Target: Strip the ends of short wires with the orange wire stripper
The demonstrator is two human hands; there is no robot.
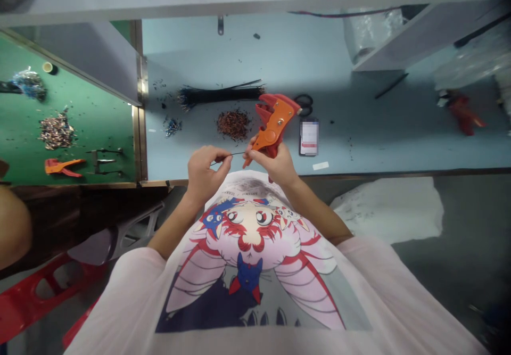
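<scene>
My left hand (pixel 206 170) pinches a thin black wire (pixel 238 154) between thumb and fingers, near the table's front edge. The wire runs right to the fingertips of my right hand (pixel 281 167); whether these grip its end, I cannot make out. That hand is closed around a wire stripper (pixel 272 130) with an orange body and red handles, its head pointing up and away. Behind the hands lies a bundle of black wires (pixel 223 95) with stripped or coloured ends. A heap of small copper-coloured bits (pixel 233 125) sits just beyond my left hand.
Right of the stripper are black-handled scissors (pixel 305 105), a phone (pixel 309 138) and a white strip (pixel 320 166). A shelf edge (pixel 255 5) crosses the top. On the green table at left lie another stripper (pixel 64 167) and a scrap pile (pixel 57 130). Another person's arm (pixel 14 227) shows.
</scene>
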